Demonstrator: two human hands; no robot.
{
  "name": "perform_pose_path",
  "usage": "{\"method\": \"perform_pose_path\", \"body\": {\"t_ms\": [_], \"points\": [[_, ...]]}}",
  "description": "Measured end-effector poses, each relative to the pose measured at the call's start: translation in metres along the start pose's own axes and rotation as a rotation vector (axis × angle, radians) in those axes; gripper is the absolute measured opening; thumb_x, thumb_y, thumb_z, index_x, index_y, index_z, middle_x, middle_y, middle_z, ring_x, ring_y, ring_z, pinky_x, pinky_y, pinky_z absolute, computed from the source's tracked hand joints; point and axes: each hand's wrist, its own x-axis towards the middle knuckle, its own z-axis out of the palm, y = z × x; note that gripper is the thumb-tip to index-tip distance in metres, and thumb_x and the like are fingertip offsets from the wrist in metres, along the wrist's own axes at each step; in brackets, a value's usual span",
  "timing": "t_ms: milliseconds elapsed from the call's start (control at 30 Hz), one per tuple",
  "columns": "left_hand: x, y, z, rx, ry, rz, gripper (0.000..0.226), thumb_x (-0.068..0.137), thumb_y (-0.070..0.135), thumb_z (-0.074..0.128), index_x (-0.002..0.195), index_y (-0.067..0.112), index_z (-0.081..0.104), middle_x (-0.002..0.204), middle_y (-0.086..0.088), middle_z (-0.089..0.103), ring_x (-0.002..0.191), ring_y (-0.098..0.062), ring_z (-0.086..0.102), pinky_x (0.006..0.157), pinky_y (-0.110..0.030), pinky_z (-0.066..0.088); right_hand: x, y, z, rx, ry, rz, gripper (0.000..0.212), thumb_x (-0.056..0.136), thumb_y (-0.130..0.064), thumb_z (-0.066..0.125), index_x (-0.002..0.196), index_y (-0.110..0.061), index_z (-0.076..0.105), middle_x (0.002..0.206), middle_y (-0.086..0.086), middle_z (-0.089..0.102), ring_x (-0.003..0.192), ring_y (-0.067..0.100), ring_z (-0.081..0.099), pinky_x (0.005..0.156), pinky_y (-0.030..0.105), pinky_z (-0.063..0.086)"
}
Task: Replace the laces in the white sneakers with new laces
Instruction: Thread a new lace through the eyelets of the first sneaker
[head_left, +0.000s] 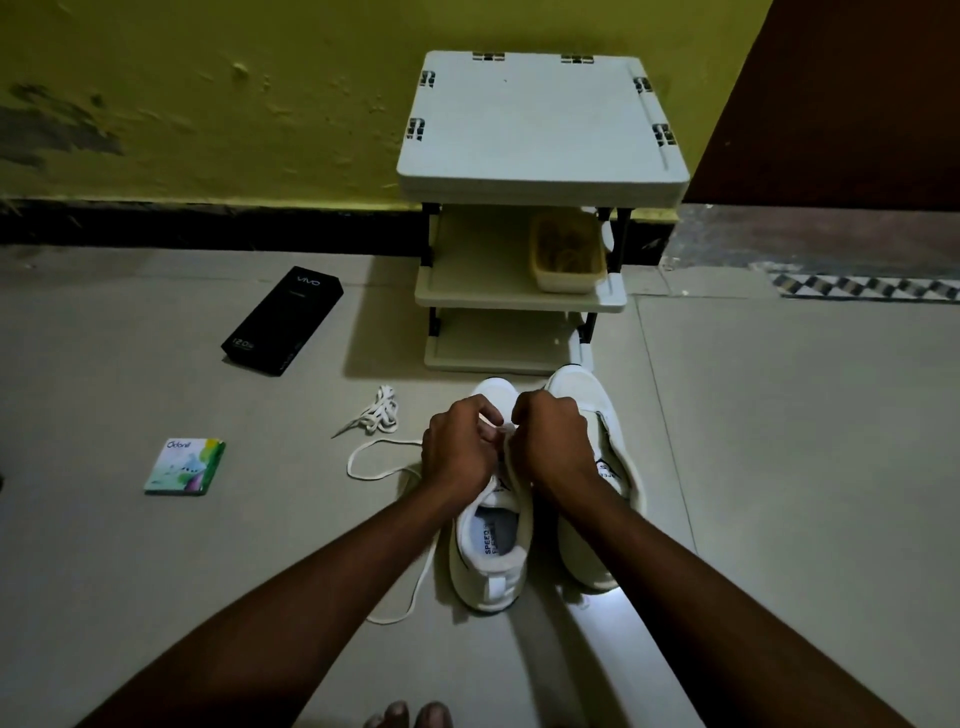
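Left hand (457, 448), right hand (554, 441) pinch lace (506, 428) over sneaker (493, 551) eyelets, seemingly threading; bundled lace (382, 413) kept close on floor.

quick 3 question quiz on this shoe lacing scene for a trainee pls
1. True or false: the bundled lace lies on top of the rack.
2. What sits on the rack's middle shelf? A a tub B a bottle C a book
3. The left hand and right hand both pinch a lace over which sneaker of the pair?
Key: 1 false, it lies on the floor. 2 A. 3 the left sneaker.
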Motion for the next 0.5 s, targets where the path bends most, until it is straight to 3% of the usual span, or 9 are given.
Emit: {"method": "perform_pose_path", "body": {"t_ms": [100, 200, 267, 333, 400, 500], "points": [[-0.001, 0.002, -0.004, 0.010, -0.029, 0.095, 0.031, 0.075, -0.001, 0.064, 0.092, 0.025, 0.066, 0.071, 0.007, 0.071, 0.077, -0.015, 0.068, 0.070, -0.031, 0.051, 0.002, 0.000, -0.003, -0.008, 0.007, -0.016, 0.018, 0.080, -0.002, 0.054, 0.094, -0.003, 0.064, 0.080, 0.009, 0.058, 0.087, 0.032, 0.057, 0.073, 0.041, 0.051], [0.001, 0.005, -0.005, -0.022, -0.005, 0.141, 0.032, 0.070, -0.003, 0.067, 0.092, 0.020, 0.067, 0.081, 0.003, 0.071, 0.081, -0.018, 0.065, 0.072, -0.032, 0.051, 0.006, 0.000, -0.004, -0.032, -0.029, -0.099, 0.021, 0.085, -0.003, 0.055, 0.103, -0.003, 0.065, 0.091, 0.015, 0.064, 0.093, 0.032, 0.059, 0.077, 0.043, 0.050], [0.003, 0.003, -0.003, -0.027, 0.008, 0.164, 0.028, 0.067, -0.004, 0.067, 0.087, 0.016, 0.068, 0.090, -0.004, 0.069, 0.088, -0.022, 0.064, 0.075, -0.033, 0.051, 0.008, 0.001, 0.000, -0.088, -0.044, -0.174, 0.017, 0.088, -0.010, 0.057, 0.104, -0.007, 0.062, 0.098, 0.013, 0.065, 0.094, 0.032, 0.061, 0.071, 0.039, 0.048], [0.002, -0.002, 0.000, 0.033, -0.013, 0.195, 0.022, 0.068, -0.004, 0.065, 0.077, 0.016, 0.063, 0.087, -0.004, 0.065, 0.086, -0.026, 0.063, 0.069, -0.031, 0.045, 0.006, 0.001, 0.004, -0.191, -0.016, -0.238, 0.018, 0.089, -0.018, 0.061, 0.105, -0.009, 0.058, 0.101, 0.010, 0.063, 0.096, 0.031, 0.060, 0.063, 0.035, 0.040], [0.000, -0.006, 0.003, 0.065, -0.012, 0.230, 0.022, 0.068, -0.003, 0.067, 0.073, 0.016, 0.059, 0.086, -0.001, 0.061, 0.084, -0.026, 0.062, 0.067, -0.030, 0.043, 0.001, 0.003, 0.006, -0.301, 0.113, -0.304, 0.025, 0.078, -0.014, 0.070, 0.098, -0.007, 0.058, 0.094, 0.012, 0.064, 0.089, 0.034, 0.061, 0.057, 0.035, 0.035], [-0.002, -0.008, 0.006, 0.056, 0.032, 0.246, 0.021, 0.071, 0.002, 0.073, 0.090, 0.011, 0.073, 0.098, -0.005, 0.068, 0.094, -0.027, 0.063, 0.081, -0.040, 0.053, 0.002, 0.011, 0.005, -0.273, 0.375, -0.359, 0.029, 0.060, 0.001, 0.070, 0.083, -0.009, 0.056, 0.078, 0.010, 0.061, 0.072, 0.033, 0.059, 0.055, 0.035, 0.037]]}}
